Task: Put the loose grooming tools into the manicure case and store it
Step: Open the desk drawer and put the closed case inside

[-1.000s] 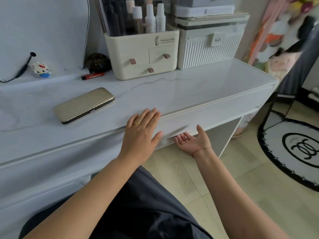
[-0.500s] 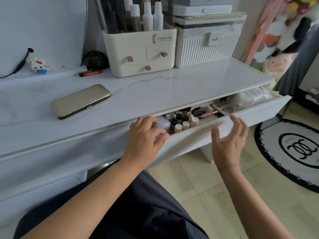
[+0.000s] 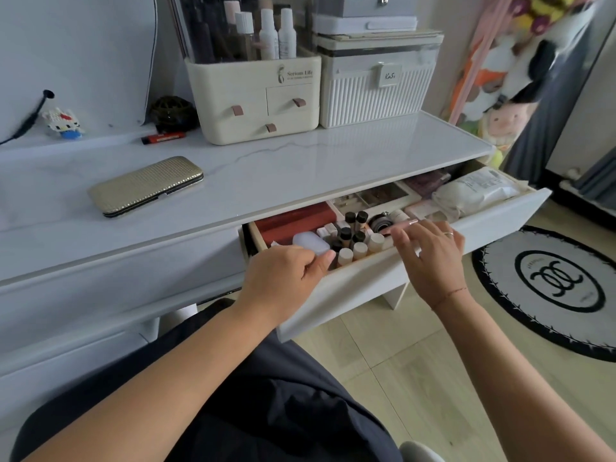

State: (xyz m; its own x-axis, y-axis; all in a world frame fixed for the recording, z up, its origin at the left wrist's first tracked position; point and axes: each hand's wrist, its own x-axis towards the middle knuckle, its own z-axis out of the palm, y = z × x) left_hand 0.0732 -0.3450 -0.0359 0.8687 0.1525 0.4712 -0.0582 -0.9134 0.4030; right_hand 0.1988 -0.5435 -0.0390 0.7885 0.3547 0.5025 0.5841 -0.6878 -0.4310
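The gold textured manicure case (image 3: 146,186) lies closed on the white marble-look vanity top (image 3: 300,168), left of centre. Below the top, a white drawer (image 3: 500,221) stands pulled out, packed with small bottles, a red box and pouches. My left hand (image 3: 283,278) curls over the drawer's front edge near its left end, well to the right of and below the case. My right hand (image 3: 430,255) hovers over the front edge further right, fingers spread and holding nothing. No loose grooming tools are visible on the top.
A cream cosmetics organiser (image 3: 253,95) and a ribbed white box (image 3: 376,91) stand at the back of the top. A red marker (image 3: 163,138) and a small toy figure (image 3: 63,123) lie back left. A round black-and-white rug (image 3: 550,288) covers the floor at right.
The drawer, shut a second ago, has slid out toward me. My left hand went from flat on the top edge to curled on the drawer front; my right hand rose from under the drawer.
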